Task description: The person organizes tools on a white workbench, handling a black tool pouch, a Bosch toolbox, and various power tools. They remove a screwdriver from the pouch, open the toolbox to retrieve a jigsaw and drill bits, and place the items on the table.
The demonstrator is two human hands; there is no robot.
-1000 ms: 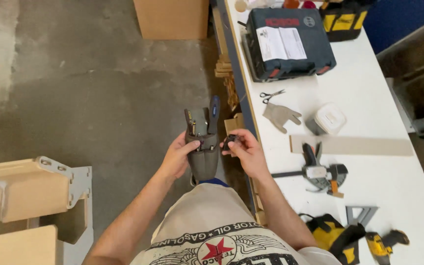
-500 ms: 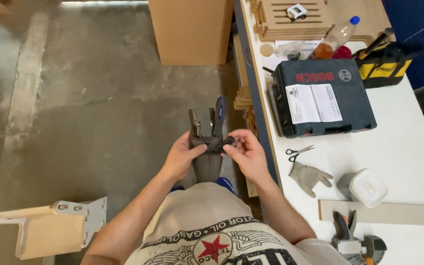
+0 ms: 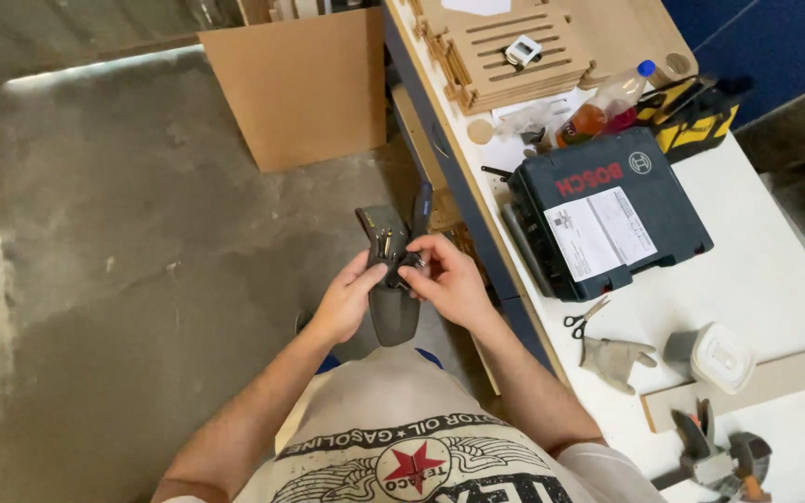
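Tool pouch: the grey pouch (image 3: 391,303) hangs in front of your waist, held between both hands above the concrete floor (image 3: 95,279), off the worktop.
Left grip: your left hand (image 3: 347,298) wraps the pouch's left edge, thumb pressed on its front, closed on it.
Right grip: your right hand (image 3: 449,279) pinches the pouch's upper right side, fingertips curled onto it.
Contents: small bits (image 3: 384,240) stand in the top pocket just beyond your fingers; a dark blue-handled tool (image 3: 420,210) rises beside them.
Handling: it looks light and semi-stiff, probably flexing at the pocket; keep it upright so the bits stay seated, and hold the body low, not the loose top.
Right of grip: white worktop (image 3: 775,270) with a dark blue tool case (image 3: 607,210), scissors (image 3: 585,315), a grey glove (image 3: 615,359).
Beyond grip: a cardboard box (image 3: 300,88) on the floor.
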